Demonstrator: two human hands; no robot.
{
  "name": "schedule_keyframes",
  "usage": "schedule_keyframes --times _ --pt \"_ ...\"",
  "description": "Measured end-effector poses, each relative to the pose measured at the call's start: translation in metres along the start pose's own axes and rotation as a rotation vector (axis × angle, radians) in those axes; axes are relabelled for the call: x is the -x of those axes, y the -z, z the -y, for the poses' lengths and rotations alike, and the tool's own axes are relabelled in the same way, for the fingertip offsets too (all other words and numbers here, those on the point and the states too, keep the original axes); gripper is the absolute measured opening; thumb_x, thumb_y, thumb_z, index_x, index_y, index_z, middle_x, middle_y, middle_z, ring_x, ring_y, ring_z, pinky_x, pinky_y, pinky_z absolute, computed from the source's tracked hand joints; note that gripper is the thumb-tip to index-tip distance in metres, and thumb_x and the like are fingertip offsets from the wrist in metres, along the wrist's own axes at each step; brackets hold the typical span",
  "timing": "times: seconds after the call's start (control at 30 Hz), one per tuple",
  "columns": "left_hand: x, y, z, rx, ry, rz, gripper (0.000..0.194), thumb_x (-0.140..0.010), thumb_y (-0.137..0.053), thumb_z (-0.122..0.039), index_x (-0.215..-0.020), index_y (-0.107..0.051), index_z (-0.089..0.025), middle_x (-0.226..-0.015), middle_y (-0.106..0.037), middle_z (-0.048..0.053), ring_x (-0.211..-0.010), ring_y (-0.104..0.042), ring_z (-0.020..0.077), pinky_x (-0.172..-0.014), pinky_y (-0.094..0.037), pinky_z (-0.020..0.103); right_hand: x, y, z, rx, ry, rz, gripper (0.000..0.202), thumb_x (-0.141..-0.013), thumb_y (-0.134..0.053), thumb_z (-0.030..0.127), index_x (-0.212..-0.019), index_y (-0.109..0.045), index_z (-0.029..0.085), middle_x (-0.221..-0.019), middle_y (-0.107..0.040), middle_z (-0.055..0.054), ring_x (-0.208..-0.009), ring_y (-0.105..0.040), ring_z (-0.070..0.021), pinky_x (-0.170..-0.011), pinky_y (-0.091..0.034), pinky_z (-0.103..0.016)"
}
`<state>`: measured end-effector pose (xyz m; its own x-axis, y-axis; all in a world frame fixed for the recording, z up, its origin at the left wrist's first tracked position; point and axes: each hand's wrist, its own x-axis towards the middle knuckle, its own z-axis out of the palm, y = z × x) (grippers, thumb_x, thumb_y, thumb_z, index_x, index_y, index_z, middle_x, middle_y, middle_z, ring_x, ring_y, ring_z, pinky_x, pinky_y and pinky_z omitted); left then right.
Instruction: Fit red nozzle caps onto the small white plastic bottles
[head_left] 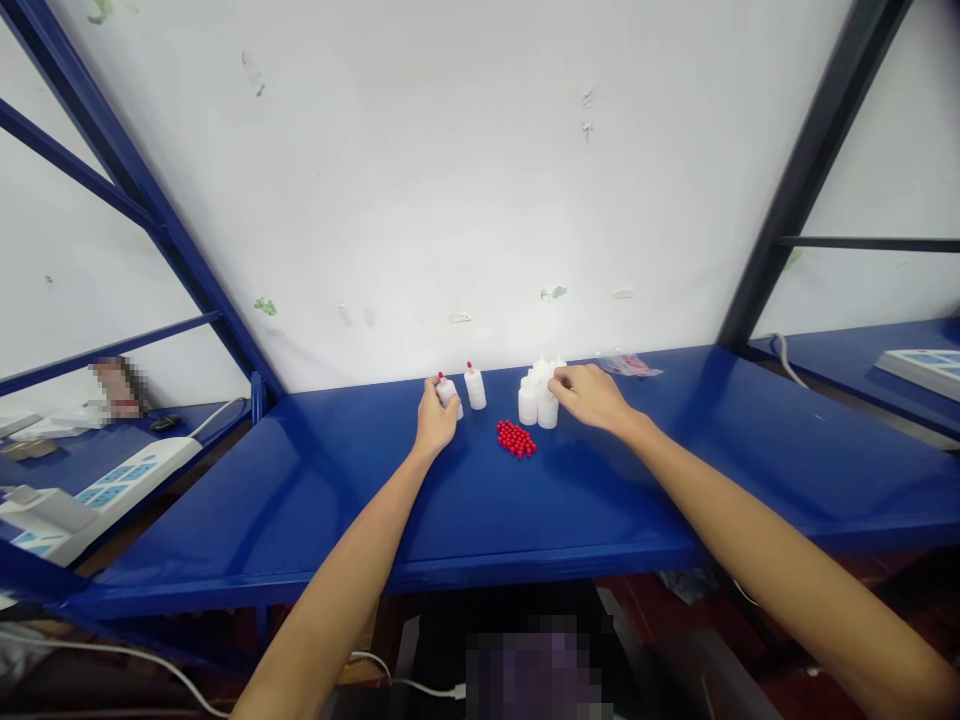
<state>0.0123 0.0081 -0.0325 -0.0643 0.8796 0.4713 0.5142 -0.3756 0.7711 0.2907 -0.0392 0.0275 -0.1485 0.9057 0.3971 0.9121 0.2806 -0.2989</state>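
My left hand (pixel 437 418) is closed around a small white squeeze bottle (pixel 451 393) with a red tip, upright at the table's far side. Just right of it stands a second white bottle (pixel 475 388), also red-tipped. My right hand (pixel 592 395) has its fingers pinched at the top of a white dropper bottle (pixel 547 411) on the right of a tight group. The other bottles (pixel 528 403) in that group stand upright, their visible tips white. Between my hands, nearer to me, lies a flat pile of small red caps (pixel 516 438).
The blue table (pixel 480 520) meets a white wall behind. A clear plastic bag (pixel 628 364) with something red inside lies behind my right hand. Blue frame posts (pixel 187 265) rise at left, a dark post (pixel 787 190) at right. Power strips (pixel 112 500) sit on the left side surface.
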Motion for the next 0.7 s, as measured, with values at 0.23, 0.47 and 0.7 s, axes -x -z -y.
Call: schedule_keyframes --times 0.23,0.47,0.7 --pt "0.003 0.001 -0.004 0.171 0.025 0.141 0.02 -0.085 -0.04 -0.024 -0.104 -0.044 -0.023 -0.083 -0.056 -0.002 -0.067 -0.056 0.0107 -0.066 -0.046 0.023 -0.001 -0.002 -0.003 -0.01 -0.003 -0.013 0.027 -0.085 -0.042 0.031 -0.064 -0.056 0.019 -0.063 -0.059 -0.004 -0.059 -0.046 -0.0157 -0.057 -0.024 -0.029" --pt "0.015 0.005 -0.02 -0.007 -0.124 0.263 0.027 -0.094 -0.042 -0.043 -0.106 -0.052 -0.022 -0.073 -0.055 -0.003 -0.062 -0.052 0.0126 -0.063 -0.041 0.024 -0.002 0.0 -0.004 -0.038 -0.007 -0.05 0.023 -0.082 -0.044 0.03 -0.063 -0.053 0.02 -0.061 -0.057 -0.002 -0.058 -0.044 -0.0147 -0.058 -0.026 -0.029" --pt "0.02 0.008 -0.027 -0.225 -0.262 0.319 0.035 -0.096 -0.042 -0.048 -0.117 -0.056 -0.023 -0.083 -0.065 0.0 -0.068 -0.058 0.0155 -0.064 -0.039 0.025 0.0 -0.001 -0.001 -0.074 -0.002 -0.044 0.028 -0.082 -0.046 0.033 -0.057 -0.049 0.019 -0.058 -0.054 -0.002 -0.056 -0.042 -0.0134 -0.057 -0.026 -0.029"
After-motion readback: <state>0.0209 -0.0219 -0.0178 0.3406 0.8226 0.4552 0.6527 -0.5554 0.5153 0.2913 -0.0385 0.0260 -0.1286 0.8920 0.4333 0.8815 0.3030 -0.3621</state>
